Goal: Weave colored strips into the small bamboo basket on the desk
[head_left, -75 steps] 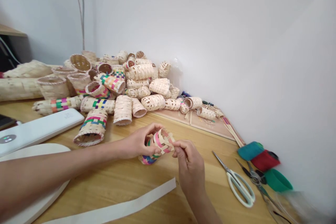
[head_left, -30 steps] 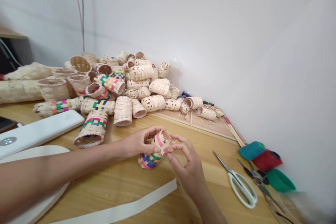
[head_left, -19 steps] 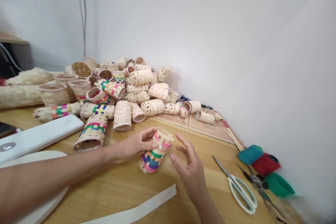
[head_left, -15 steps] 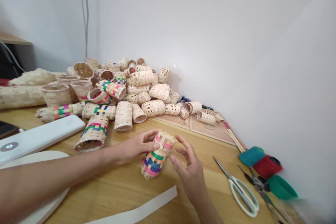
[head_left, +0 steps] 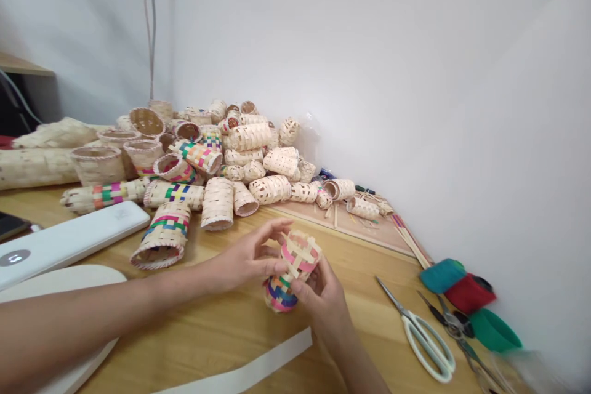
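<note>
While both my hands, left hand (head_left: 247, 257) and right hand (head_left: 318, 295), grip the small woven basket (head_left: 292, 269), its long axis tilts up-right, open rim away from me above the desk (head_left: 221, 332).

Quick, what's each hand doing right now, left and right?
Left hand: closed on the small colourful woven basket, fingers at its rim.
Right hand: closed on the same basket from below.

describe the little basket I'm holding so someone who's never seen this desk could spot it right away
On the wooden table, in front of the big basket pile by the wall, look where the left hand and right hand meet. Between them is a small woven basket. Unlike its neighbours, it is off the table, held tilted, with pink, green and blue bands.
</note>
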Demonstrator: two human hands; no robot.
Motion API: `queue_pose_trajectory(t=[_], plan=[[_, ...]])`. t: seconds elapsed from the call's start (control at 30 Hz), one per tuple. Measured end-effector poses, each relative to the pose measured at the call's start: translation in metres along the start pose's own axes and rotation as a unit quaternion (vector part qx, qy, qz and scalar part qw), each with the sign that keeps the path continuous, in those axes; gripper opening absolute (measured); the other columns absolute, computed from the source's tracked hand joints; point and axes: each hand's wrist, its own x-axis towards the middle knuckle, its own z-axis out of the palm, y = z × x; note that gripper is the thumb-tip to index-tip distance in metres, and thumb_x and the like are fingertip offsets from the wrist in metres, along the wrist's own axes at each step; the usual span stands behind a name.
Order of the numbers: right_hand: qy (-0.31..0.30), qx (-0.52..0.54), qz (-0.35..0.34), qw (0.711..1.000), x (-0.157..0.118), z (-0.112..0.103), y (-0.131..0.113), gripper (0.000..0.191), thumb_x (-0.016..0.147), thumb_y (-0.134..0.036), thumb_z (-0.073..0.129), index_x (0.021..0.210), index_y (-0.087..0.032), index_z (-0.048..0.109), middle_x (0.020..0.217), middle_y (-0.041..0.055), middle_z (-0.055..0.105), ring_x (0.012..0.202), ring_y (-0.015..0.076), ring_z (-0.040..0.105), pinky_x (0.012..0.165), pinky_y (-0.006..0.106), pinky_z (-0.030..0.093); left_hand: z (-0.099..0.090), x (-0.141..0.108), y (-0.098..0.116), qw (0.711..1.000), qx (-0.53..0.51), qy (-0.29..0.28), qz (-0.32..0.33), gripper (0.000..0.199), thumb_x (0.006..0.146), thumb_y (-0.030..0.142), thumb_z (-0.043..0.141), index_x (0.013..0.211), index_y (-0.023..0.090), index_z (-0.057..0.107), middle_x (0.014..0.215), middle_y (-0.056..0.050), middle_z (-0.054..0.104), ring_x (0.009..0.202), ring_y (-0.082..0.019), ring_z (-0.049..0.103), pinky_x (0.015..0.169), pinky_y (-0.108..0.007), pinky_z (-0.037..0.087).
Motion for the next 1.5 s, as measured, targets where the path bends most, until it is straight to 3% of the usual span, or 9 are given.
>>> queue_pose_trajectory(t=[0.1, 0.17, 0.27, 0.47, 0.77, 1.23, 1.5], plan=[[0.043, -0.029, -0.002, 0.999, -0.001, -0.005, 0.002, 0.066, 0.071, -0.041, 0.076, 0.129, -0.023, 0.051, 0.122, 0.0102, 0.064, 0.103, 0.0282, 0.066, 0.086, 0.043, 0.055, -0.004, 0.000, 0.013, 0.996, 0.053, 0.021, 0.067, 0.052, 0.078, 0.045, 0.071, 0.124, 0.028, 0.054, 0.128, -0.007, 0.049, 0.110, -0.022, 0.056, 0.092, -0.038, 0.048], [0.039, -0.058, 0.003, 0.998, -0.001, -0.008, 0.003, 0.067, 0.074, -0.036, 0.074, 0.134, -0.023, 0.047, 0.126, 0.0105, 0.062, 0.106, 0.0280, 0.064, 0.086, 0.041, 0.056, -0.006, 0.000, 0.022, 0.985, 0.122, 0.027, 0.119, 0.034, 0.081, 0.044, 0.068, 0.110, 0.026, 0.066, 0.123, -0.006, 0.054, 0.113, -0.022, 0.053, 0.096, -0.037, 0.045], [0.028, -0.115, 0.005, 0.993, -0.002, -0.010, 0.003, 0.069, 0.075, -0.028, 0.072, 0.137, -0.024, 0.043, 0.130, 0.0096, 0.060, 0.111, 0.0262, 0.062, 0.089, 0.039, 0.054, -0.007, 0.000, 0.033, 0.969, 0.189, 0.030, 0.156, 0.022, 0.082, 0.042, 0.068, 0.093, 0.024, 0.074, 0.111, -0.006, 0.061, 0.108, -0.022, 0.056, 0.097, -0.036, 0.044], [0.044, -0.175, -0.008, 0.984, -0.002, -0.009, 0.002, 0.071, 0.073, -0.025, 0.072, 0.138, -0.021, 0.043, 0.128, 0.0100, 0.061, 0.111, 0.0256, 0.062, 0.091, 0.038, 0.053, -0.007, -0.001, 0.038, 0.964, 0.221, 0.025, 0.148, 0.022, 0.081, 0.041, 0.068, 0.081, 0.021, 0.075, 0.093, -0.005, 0.065, 0.090, -0.019, 0.061, 0.087, -0.033, 0.048], [0.068, -0.169, -0.024, 0.983, -0.003, -0.003, 0.006, 0.066, 0.070, -0.026, 0.074, 0.131, -0.023, 0.053, 0.124, 0.0088, 0.064, 0.103, 0.0248, 0.065, 0.082, 0.034, 0.056, -0.003, 0.000, 0.037, 0.966, 0.233, 0.023, 0.110, 0.017, 0.082, 0.031, 0.065, 0.074, 0.016, 0.070, 0.081, -0.003, 0.061, 0.077, -0.015, 0.059, 0.074, -0.026, 0.046], [0.041, -0.175, 0.000, 0.984, -0.003, -0.003, 0.002, 0.065, 0.072, -0.024, 0.073, 0.133, -0.022, 0.050, 0.125, 0.0085, 0.063, 0.102, 0.0243, 0.066, 0.084, 0.034, 0.057, -0.012, 0.002, 0.038, 0.969, 0.222, -0.036, 0.101, 0.020, 0.082, 0.034, 0.065, 0.079, 0.016, 0.072, 0.083, -0.004, 0.060, 0.081, -0.015, 0.059, 0.079, -0.027, 0.047], [0.032, -0.173, 0.026, 0.984, -0.004, -0.004, 0.002, 0.068, 0.073, -0.025, 0.072, 0.135, -0.023, 0.045, 0.130, 0.0073, 0.060, 0.105, 0.0235, 0.064, 0.089, 0.034, 0.054, -0.011, 0.003, 0.037, 0.976, 0.197, -0.035, 0.084, 0.022, 0.080, 0.037, 0.069, 0.077, 0.016, 0.072, 0.083, -0.003, 0.059, 0.081, -0.015, 0.058, 0.079, -0.027, 0.046]])
